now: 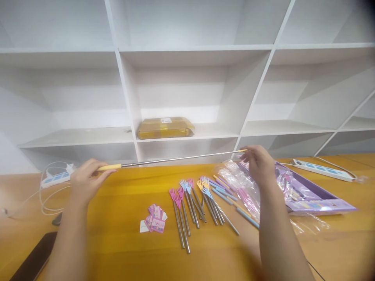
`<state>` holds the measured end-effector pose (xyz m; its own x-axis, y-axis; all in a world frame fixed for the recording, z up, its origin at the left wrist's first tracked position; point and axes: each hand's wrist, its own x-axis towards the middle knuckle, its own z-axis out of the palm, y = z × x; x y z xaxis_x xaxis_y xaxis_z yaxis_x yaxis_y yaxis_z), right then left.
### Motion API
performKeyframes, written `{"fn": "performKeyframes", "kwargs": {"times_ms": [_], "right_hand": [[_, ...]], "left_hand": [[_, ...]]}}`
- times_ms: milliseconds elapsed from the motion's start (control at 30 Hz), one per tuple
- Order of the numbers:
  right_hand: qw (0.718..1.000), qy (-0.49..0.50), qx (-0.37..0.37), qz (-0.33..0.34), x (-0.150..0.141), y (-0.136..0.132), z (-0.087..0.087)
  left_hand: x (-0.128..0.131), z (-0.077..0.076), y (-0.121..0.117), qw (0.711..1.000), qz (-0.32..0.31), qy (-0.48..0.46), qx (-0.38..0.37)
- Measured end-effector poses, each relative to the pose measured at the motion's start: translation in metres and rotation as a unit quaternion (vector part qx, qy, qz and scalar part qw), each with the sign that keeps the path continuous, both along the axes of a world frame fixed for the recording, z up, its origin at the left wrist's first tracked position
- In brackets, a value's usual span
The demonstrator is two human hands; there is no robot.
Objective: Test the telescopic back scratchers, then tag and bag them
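Observation:
A telescopic back scratcher is stretched out long between my hands, above the table. My left hand is closed on its yellow handle. At the other end my right hand pinches the small yellow head, mostly hidden by the fingers. Below lie several back scratchers with hand-shaped heads: pink ones, blue ones and yellow ones, all with metal rods. To their right are loose handle tubes in blue, purple and yellow. A small pile of pink cards lies left of the scratchers.
Clear plastic bags and an open purple box lie at the right. Power strips stand on the left and right. A dark phone-like slab is at lower left. A taped yellow parcel sits in the white shelf.

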<state>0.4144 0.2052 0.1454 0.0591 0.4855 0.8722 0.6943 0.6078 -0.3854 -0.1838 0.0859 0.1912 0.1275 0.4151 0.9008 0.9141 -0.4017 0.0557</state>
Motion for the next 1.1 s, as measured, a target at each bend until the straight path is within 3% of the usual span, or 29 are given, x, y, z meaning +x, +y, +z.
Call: {"fn": "performKeyframes", "kwargs": {"times_ms": [233,700,967,1100], "right_hand": [[0.999,-0.017,0.022,0.03,-0.055,-0.004,0.008],[0.998,-0.005,0.008,0.065,-0.033,-0.032,0.027],[0.985,-0.126,0.065,0.101,-0.069,-0.051,0.034],[0.98,-0.133,0.104,0.104,-0.069,-0.057,0.037]], "left_hand": [[0.002,-0.001,0.006,0.999,0.006,-0.003,0.033],[0.013,0.009,-0.01,0.999,-0.038,-0.029,0.009],[0.055,0.004,-0.006,0.996,-0.091,-0.01,0.019],[0.062,0.007,-0.009,0.996,-0.085,-0.014,0.032]]}}
